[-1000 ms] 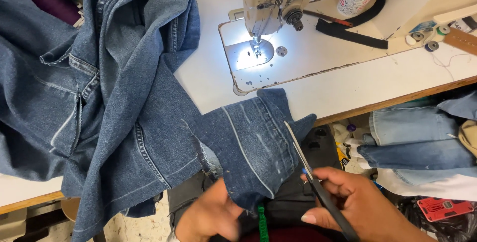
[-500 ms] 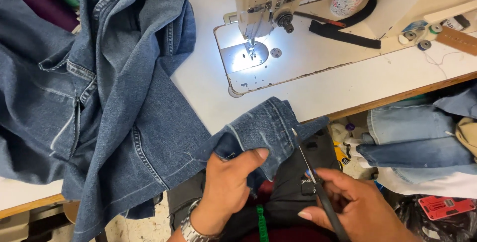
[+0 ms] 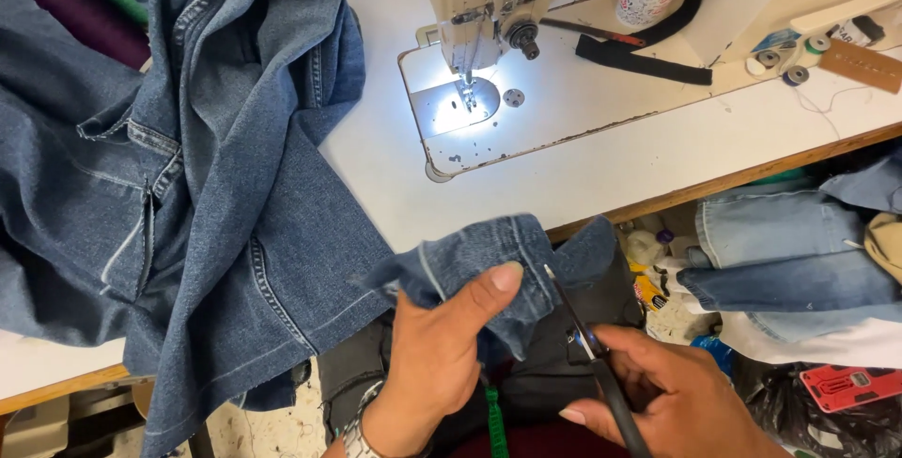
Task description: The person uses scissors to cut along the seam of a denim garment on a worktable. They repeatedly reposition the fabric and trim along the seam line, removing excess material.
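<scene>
1. the denim hem (image 3: 479, 265), the end of a blue jeans leg, hangs off the front edge of the desk (image 3: 601, 176), in the air just below it.
2. the left hand (image 3: 442, 350) is clamped on this hem, thumb pressed flat on top of the fold, fingers hidden beneath the cloth.
3. the right hand (image 3: 672, 402) is closed around the dark handles of the scissors (image 3: 587, 355); the blades touch the hem's right edge, just beside the left thumb.
4. the rest of the jeans (image 3: 207, 176) lies bunched across the left part of the desk.
5. the sewing machine (image 3: 489, 7) stands at the back of the desk, its lamp lighting the needle plate (image 3: 456, 106).
6. folded denim pieces (image 3: 789, 261) lie stacked lower right, beneath the desk edge.
</scene>
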